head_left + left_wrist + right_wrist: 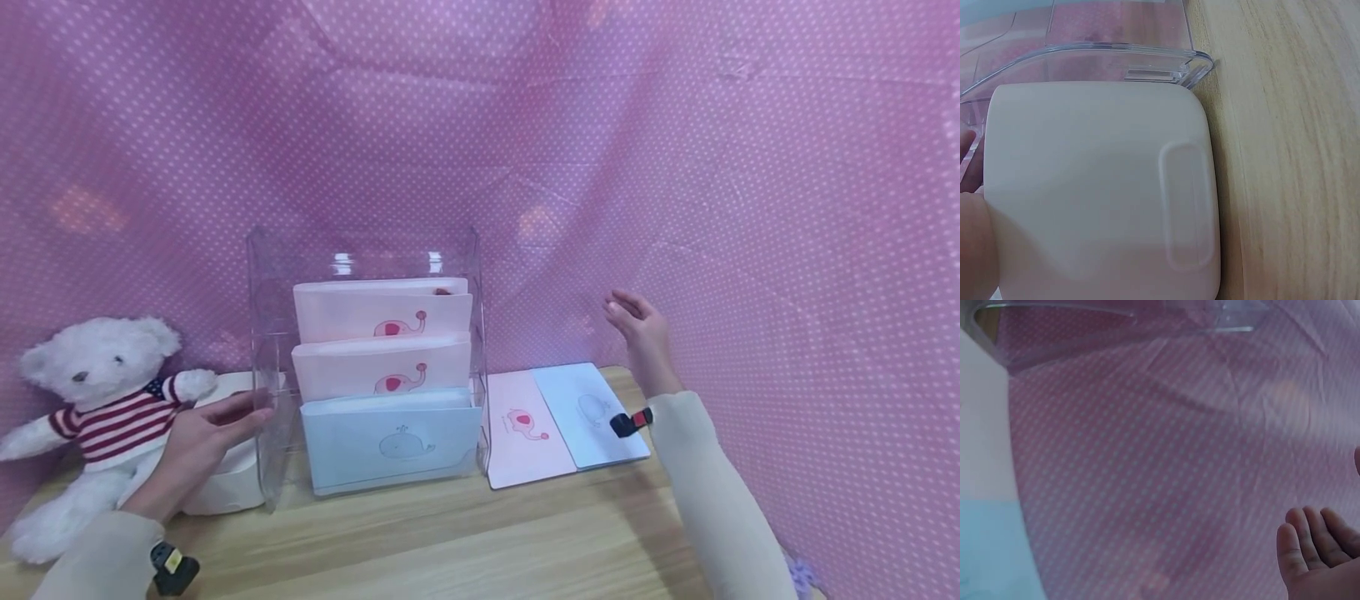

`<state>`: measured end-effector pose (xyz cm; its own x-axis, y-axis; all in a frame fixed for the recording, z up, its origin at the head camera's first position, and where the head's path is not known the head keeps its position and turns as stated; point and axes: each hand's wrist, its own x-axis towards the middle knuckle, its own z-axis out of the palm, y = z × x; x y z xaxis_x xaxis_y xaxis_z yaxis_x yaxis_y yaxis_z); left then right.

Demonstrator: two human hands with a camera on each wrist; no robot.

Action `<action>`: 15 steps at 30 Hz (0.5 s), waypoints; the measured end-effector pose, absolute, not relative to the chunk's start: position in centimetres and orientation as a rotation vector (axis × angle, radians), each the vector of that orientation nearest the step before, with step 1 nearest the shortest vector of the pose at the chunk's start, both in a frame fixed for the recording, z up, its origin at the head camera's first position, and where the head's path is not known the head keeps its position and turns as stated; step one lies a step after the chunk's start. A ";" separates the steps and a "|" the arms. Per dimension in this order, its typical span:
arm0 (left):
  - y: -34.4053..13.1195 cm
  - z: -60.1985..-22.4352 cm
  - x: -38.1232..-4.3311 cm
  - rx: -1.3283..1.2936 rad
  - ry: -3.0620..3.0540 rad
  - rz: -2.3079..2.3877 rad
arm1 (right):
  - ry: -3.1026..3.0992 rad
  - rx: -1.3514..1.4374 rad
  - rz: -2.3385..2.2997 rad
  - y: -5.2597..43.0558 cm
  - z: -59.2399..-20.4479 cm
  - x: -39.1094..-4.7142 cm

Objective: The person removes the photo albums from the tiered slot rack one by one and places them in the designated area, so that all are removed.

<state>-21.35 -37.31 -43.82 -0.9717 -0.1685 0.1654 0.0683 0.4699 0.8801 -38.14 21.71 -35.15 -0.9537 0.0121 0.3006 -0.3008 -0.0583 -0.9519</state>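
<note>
Head view: a person's left hand [206,433], fingers nearly straight, meets the side wall of a clear rack [397,254]; light, level pressure there should steady it best. Right of those fingertips, the rack holds two pink folders [345,317] and, foremost, a blue folder [390,450] (a whale on its front). The right hand [643,332], fingers loosely bent and empty, is raised near a flat pink booklet [525,454] and blue booklet [566,404]. Left wrist: a white box [1091,162], contents hidden, sits just beside the fingers. Right wrist: relaxed fingers, well apart from the rack.

Folders [393,450] stand in a rack [375,252], teddy bear [120,429] left of it, booklets [528,442] right
</note>
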 end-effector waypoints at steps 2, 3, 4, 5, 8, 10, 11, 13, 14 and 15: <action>-37.3 -43.8 -21.4 0.090 -2.485 -1.513 | -1.954 0.419 2.139 20.6 -34.1 -38.3; -37.3 -43.9 -21.4 0.092 -2.483 -1.518 | -1.932 0.471 2.150 20.0 -33.6 -38.3; -37.3 -43.9 -21.5 0.093 -2.482 -1.521 | -1.919 0.523 2.158 19.4 -33.2 -38.2; -37.3 -43.9 -21.5 0.094 -2.481 -1.526 | -1.915 0.569 2.159 18.7 -32.7 -38.2; -37.3 -43.8 -21.5 0.093 -2.481 -1.527 | -1.940 0.689 2.109 16.7 -31.6 -38.1; -37.3 -43.8 -21.5 0.095 -2.482 -1.525 | -1.974 0.761 2.057 15.4 -31.1 -38.2; -37.3 -43.8 -21.4 0.093 -2.482 -1.530 | -1.997 0.790 2.017 14.8 -31.0 -38.2; -37.3 -43.8 -21.4 0.093 -2.484 -1.530 | -2.012 0.850 1.978 13.6 -30.7 -38.2; -37.3 -43.8 -21.4 0.095 -2.485 -1.532 | -2.016 0.877 1.967 13.0 -30.6 -38.2; -37.3 -43.8 -21.4 0.098 -2.489 -1.531 | -2.024 0.897 1.956 12.4 -30.4 -38.1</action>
